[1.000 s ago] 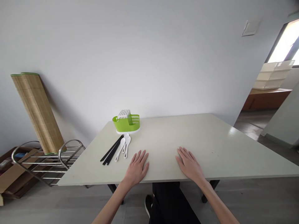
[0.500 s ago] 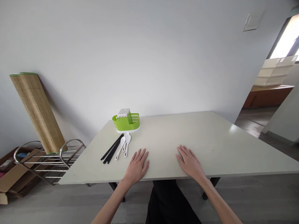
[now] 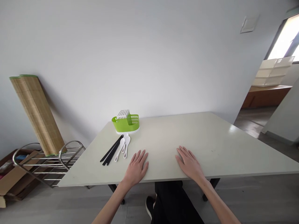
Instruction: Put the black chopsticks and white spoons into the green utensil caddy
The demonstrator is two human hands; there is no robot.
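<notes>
By the wall [image 3: 149,56], a pale table [image 3: 168,133] (faintly shiny) bears chopsticks [image 3: 111,151] and spoons [image 3: 127,140].

Pale wall [image 3: 149,56] rose behind, metal rack [image 3: 50,164] stood at left, grey floor [image 3: 257,202] stretched below, window [image 3: 283,39] glowed at right.

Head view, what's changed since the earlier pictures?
Only the framing shifts slightly, and the black shoe, out of sight half a second ago, shows again. Nothing was picked up or let go. The left hand and right hand stay palm-down on the table; the black chopsticks, white spoons and green utensil caddy stay put.
</notes>
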